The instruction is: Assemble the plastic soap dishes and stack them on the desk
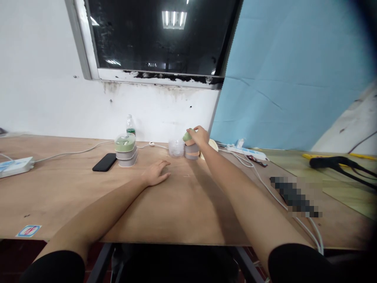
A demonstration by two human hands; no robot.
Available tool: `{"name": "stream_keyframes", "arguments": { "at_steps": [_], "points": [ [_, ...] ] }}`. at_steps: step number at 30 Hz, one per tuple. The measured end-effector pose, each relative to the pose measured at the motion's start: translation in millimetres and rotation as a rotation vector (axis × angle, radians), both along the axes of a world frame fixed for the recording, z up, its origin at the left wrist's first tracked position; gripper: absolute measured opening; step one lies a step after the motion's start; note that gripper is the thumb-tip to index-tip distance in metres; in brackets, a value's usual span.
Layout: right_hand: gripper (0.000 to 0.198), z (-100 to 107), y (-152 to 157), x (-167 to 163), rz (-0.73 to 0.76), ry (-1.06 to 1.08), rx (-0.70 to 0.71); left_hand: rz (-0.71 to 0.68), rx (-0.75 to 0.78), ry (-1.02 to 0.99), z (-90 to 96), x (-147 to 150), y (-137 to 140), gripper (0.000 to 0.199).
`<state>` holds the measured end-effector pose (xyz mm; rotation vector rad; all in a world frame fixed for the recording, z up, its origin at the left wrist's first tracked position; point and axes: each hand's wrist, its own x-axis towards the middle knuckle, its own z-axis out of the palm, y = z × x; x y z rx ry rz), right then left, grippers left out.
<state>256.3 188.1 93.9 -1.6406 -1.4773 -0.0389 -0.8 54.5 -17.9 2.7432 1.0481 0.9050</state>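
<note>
My right hand [200, 136] is reached out to the back of the table, its fingers closed on a small green cup-like piece [187, 136]. That piece is tilted at the top of a short stack of grey and peach round pieces [191, 151]; whether it touches the stack, I cannot tell. Just left of the stack sits a clear plastic container [176, 148]. A cream-coloured round item [213, 145] is partly hidden behind my right wrist. My left hand [156, 173] rests on the tabletop, fingers apart and holding nothing.
Left of my hands stand a green-and-grey stacked container [126, 149], a black phone [105, 162] and a plastic bottle [130, 125]. White power strips [247, 151] and cables run along both sides. A pixelated dark object [294, 196] lies at right, near black straps [332, 162].
</note>
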Motion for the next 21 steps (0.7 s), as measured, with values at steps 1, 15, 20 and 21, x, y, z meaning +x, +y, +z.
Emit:
{"name": "stream_keyframes", "arguments": {
  "at_steps": [1,15,20,21],
  "points": [
    [0.043,-1,-1,-1,-0.006,-0.007,0.017,-0.001,0.002,-0.004,0.3,0,0,0.047],
    [0.019,-95,-69,-5,0.6,-0.386,0.399,0.572,0.426,-0.161,20.4,-30,8,0.042],
    [0.017,-124,-88,-6,0.861,-0.563,0.312,0.883,0.442,-0.362,33.4,-73,15,0.065],
    [0.017,-124,-88,-8,0.841,-0.543,0.302,0.931,0.432,-0.385,34.1,-80,16,0.072]
  ]
}}
